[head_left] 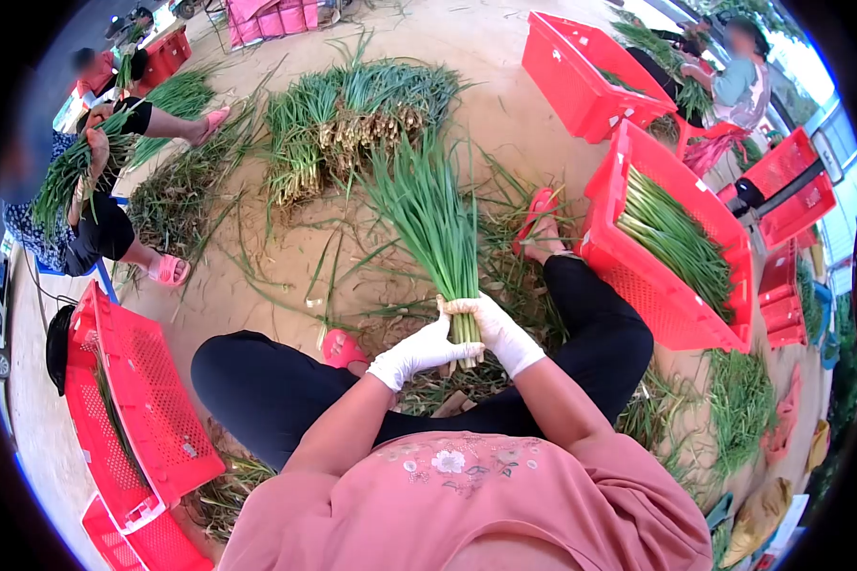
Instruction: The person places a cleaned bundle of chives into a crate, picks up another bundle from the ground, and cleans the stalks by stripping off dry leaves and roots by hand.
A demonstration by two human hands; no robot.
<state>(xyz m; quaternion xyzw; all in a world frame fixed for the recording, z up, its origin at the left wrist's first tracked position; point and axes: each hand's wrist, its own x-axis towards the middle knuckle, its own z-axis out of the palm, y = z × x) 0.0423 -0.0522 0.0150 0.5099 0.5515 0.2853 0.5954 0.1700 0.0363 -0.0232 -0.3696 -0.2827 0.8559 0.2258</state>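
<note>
A bunch of garlic chives (445,243) stands out in front of me, green leaves fanned away and pale cut stems toward my lap. My left hand (417,352), in a white glove, is closed against the left side of the stems. On the other side my right hand (497,328), gloved in white too, wraps round them with its thumb across the front. Stem ends show just below the fingers. Beyond the leaf tips a large heap of chives (376,105) lies on the ground, brown root ends facing me.
Right of my knee stands a red crate (657,328) holding trimmed chives (676,238); another red crate (590,76) is behind it. More red crates (152,400) stand at left. Loose leaves litter the ground. One person (76,190) sits at left holding chives; others work farther back.
</note>
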